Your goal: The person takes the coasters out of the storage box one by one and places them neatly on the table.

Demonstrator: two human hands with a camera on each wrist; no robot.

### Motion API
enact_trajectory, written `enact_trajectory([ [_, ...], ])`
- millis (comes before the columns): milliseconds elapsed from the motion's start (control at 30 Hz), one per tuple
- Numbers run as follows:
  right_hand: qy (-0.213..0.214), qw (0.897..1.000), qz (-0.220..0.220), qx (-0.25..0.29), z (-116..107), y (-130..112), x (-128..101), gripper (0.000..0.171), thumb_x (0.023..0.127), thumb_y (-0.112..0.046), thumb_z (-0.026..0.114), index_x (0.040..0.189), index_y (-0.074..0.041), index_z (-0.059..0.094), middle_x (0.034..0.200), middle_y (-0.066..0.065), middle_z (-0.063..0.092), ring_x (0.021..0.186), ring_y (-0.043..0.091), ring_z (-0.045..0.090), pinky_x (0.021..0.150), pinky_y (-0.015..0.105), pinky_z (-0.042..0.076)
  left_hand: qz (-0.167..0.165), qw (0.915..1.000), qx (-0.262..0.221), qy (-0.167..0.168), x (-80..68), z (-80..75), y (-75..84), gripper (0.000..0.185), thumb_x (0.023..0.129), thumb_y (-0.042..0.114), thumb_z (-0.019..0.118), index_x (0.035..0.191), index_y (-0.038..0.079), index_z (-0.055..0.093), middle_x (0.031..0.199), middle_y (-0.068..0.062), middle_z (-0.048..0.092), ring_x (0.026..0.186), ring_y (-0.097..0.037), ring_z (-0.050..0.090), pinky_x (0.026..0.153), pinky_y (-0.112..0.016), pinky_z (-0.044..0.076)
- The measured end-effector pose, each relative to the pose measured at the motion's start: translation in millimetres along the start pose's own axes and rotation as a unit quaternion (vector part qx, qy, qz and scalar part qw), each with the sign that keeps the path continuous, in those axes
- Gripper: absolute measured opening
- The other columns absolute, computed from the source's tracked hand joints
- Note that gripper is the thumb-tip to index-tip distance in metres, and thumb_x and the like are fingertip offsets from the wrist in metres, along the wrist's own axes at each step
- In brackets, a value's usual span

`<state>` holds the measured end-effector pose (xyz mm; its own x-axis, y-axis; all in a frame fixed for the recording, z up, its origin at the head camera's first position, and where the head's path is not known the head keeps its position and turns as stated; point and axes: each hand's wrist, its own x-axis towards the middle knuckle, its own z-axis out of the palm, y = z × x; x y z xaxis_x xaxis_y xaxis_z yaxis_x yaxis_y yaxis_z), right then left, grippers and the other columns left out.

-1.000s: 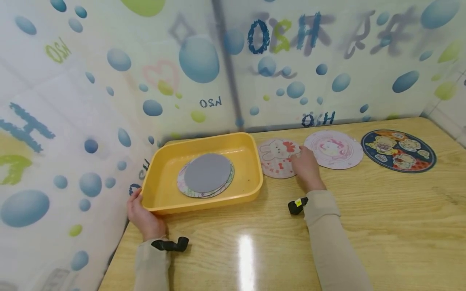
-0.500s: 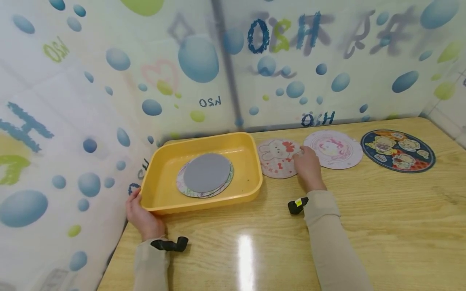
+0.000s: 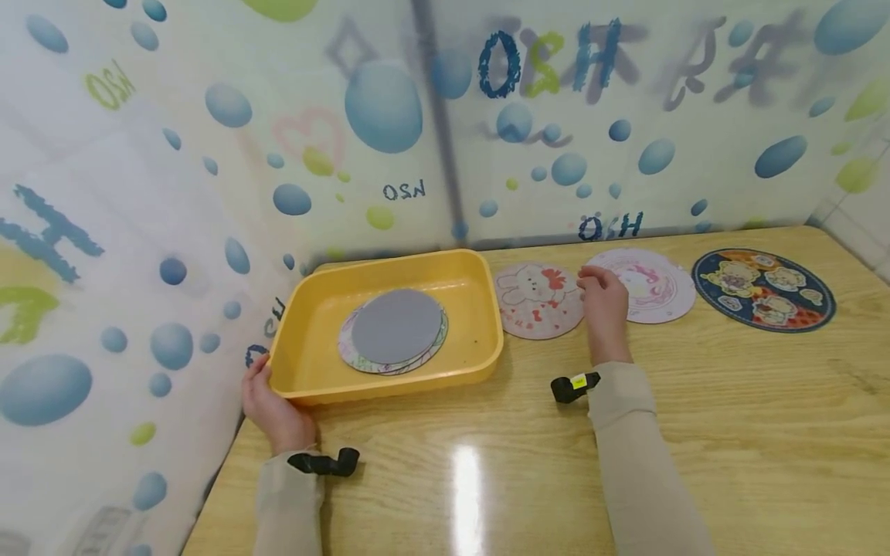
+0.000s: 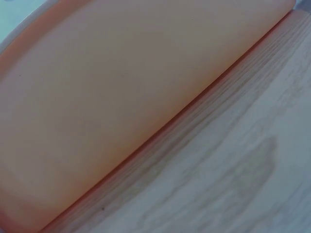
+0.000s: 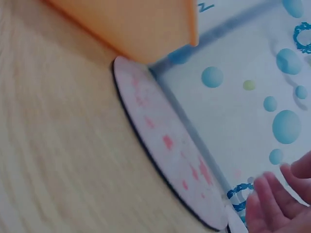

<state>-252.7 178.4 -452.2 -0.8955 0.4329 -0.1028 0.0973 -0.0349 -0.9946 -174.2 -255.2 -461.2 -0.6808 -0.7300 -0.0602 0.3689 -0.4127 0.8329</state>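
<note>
On the wooden table [image 3: 730, 401], head view, the left hand [image 3: 273, 408] grips the yellow tray [image 3: 306, 309] at its 7 o'clock corner. The right hand [image 3: 603, 309], fingers loosely extended, rests between the bunny mat [image 3: 535, 305] and pink mat [image 3: 657, 282]. Left wrist view: only tray wall and table. Right wrist view: relaxed fingers [image 5: 272, 201] hover at the bunny mat's [image 5: 165, 160] 4 o'clock edge.

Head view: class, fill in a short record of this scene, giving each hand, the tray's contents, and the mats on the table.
left hand: grips the near left corner of the yellow tray
right hand: fingers at the edge between the rabbit mat and the pink mat
tray contents: stack of round mats, grey one on top
far right: dark bear mat
surface: wooden table
</note>
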Motion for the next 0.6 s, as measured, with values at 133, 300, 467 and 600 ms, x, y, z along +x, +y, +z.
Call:
enact_trajectory([
  [133, -0.02, 0.993, -0.001, 0.114, 2, 15, 17, 0.037, 0.09, -0.035, 0.048, 0.121, -0.016, 0.053, 0.112, 0.005, 0.057, 0.1, 0.018, 0.054, 0.086, 0.026, 0.045, 0.001, 1.0, 0.008, 0.003, 0.0, 1.8, 0.3, 0.03, 0.09, 0.015, 0.045, 0.116, 0.004, 0.055, 0.128, -0.007, 0.044, 0.111, -0.024, 0.047, 0.092, -0.033, 0.041],
  [300, -0.054, 0.98, 0.012, 0.19, 6, 20, 21, 0.042, 0.087, -0.038, 0.053, 0.121, -0.014, 0.052, 0.109, 0.007, 0.059, 0.095, 0.02, 0.058, 0.082, 0.025, 0.047, -0.004, 0.9999, 0.006, 0.01, -0.6, 1.6, 0.6, 0.03, 0.09, 0.014, 0.045, 0.116, 0.003, 0.055, 0.127, -0.008, 0.045, 0.11, -0.023, 0.048, 0.091, -0.033, 0.042],
  [467, -0.071, 0.959, 0.042, 0.272, 23, -9, -6, 0.033, 0.088, -0.034, 0.052, 0.113, -0.012, 0.053, 0.1, 0.01, 0.061, 0.081, 0.019, 0.059, 0.078, 0.029, 0.046, -0.005, 0.9999, 0.01, 0.012, -0.3, 0.4, -0.1, 0.029, 0.09, 0.015, 0.045, 0.116, 0.004, 0.055, 0.124, -0.006, 0.047, 0.109, -0.024, 0.049, 0.091, -0.033, 0.042],
  [600, -0.088, 0.954, 0.019, 0.286, 41, -26, -27, 0.024, 0.092, -0.029, 0.047, 0.098, -0.006, 0.054, 0.084, 0.008, 0.057, 0.07, 0.017, 0.054, 0.065, 0.026, 0.046, -0.007, 0.9999, 0.008, 0.009, -0.2, -0.4, -1.7, 0.03, 0.09, 0.015, 0.045, 0.116, 0.004, 0.055, 0.124, -0.006, 0.046, 0.11, -0.023, 0.049, 0.091, -0.033, 0.042],
])
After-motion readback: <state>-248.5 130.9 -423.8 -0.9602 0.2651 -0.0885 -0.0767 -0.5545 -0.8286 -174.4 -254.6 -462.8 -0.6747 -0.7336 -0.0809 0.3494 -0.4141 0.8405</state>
